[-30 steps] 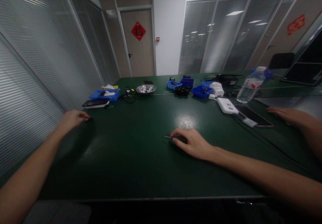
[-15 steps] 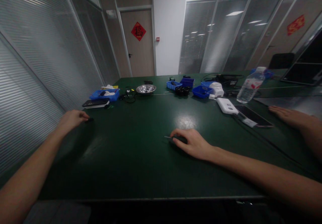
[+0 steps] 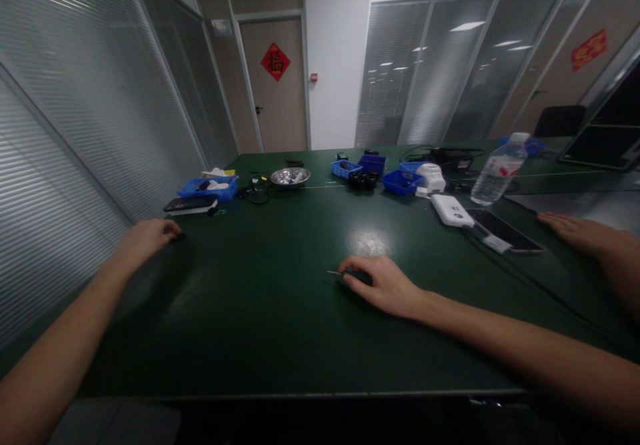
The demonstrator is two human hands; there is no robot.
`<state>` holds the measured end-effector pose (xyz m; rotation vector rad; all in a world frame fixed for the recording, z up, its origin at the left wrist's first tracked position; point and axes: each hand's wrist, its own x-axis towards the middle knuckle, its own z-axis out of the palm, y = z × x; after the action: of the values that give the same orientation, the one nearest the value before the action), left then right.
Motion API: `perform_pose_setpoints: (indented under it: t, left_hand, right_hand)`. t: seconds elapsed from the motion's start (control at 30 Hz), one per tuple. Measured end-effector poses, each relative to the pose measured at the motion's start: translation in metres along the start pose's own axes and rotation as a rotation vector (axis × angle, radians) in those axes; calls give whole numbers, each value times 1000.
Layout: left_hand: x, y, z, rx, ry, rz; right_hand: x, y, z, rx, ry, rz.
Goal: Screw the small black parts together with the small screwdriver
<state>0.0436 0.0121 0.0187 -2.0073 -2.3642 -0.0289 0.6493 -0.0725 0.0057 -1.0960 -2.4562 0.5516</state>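
The right hand [image 3: 383,286] is closed around the dark handle of a slim screwdriver [image 3: 361,276], held low over the middle of the desk [image 3: 260,298]. The thin metal shaft projects from the fingertips and points left. The left hand [image 3: 145,240] is positioned near the left edge of the desk, fingers curled, with the fingertips at a small dark object [image 3: 182,236]; whether this object is gripped or only touched cannot be told. Beyond the left hand, a dark flat device [image 3: 190,203] lies in front of a blue tray [image 3: 227,192] of parts. A metal bowl [image 3: 291,186] stands farther back. On the right, a white power bank [image 3: 450,210] lies beside a smartphone [image 3: 507,230], and a co-worker's hand [image 3: 575,230] rests near the smartphone.
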Motion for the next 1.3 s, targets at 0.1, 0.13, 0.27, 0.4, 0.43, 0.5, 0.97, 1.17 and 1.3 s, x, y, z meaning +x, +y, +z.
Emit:
perform_pose_setpoints:
  t: [0.1,0.13,0.27,0.4,0.43,0.5,0.97,1.17,1.3]
  left_hand:
    - [-2,1,1,18,8,10]
    - [-2,1,1,24,12,13]
    - [-2,2,1,43,18,15]
    - [-3,6,-1,67,18,-31]
    - [-3,7,-2,71,15,-47]
    - [-4,9,-4,75,4,-69]
    - [-4,15,-5,47,-23,-64]
    - [-1,4,-2,44,-27,-3]
    - [-2,2,0,43,-8,23]
  right_hand:
    - [0,1,0,-3,-2,3]
    - [0,1,1,-5,-3,4]
    - [0,2,1,-5,0,-4]
    - [0,0,0,-2,-5,3]
    - [0,-1,-1,-3,-9,8]
    - [0,-2,-1,-2,-14,14]
    - [-1,-1,0,2,-7,0]
    - [0,5,3,-20,0,-3]
    - [1,3,2,-9,-8,5]
